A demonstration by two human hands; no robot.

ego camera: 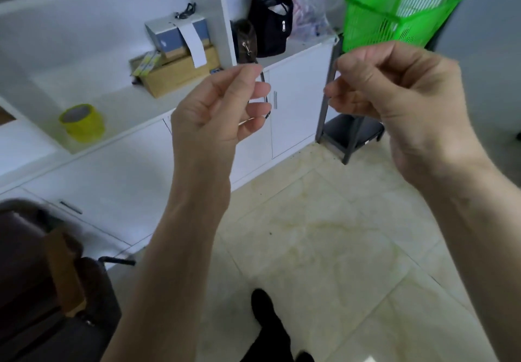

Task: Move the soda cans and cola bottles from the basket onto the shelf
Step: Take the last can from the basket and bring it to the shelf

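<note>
Both your hands are raised in front of the white shelf unit (118,102). Your left hand (217,105) has its thumb and forefinger pressed together near a thin dark cord or strap (266,99) that curves past the fingertips; whether it actually pinches the cord, cannot tell. The other 3 fingers are curled loosely. Your right hand (394,85) has its fingers curled in toward the palm, thumb against them; cannot tell if anything is held inside.

The green slatted plastic basket (394,15) sits right of the shelf unit, on top of a grey metal stand (346,133), tilted and blurred. Its contents don't show; no cans or bottles are visible.

On the shelf unit: a roll of yellow tape (81,122) at the left, a brown cardboard box (180,74) with a blue-grey box (174,34) stacked on it in the middle, a black zipped fabric bag (270,23) in the compartment to the right, just beside a small brown pouch (246,40).
</note>
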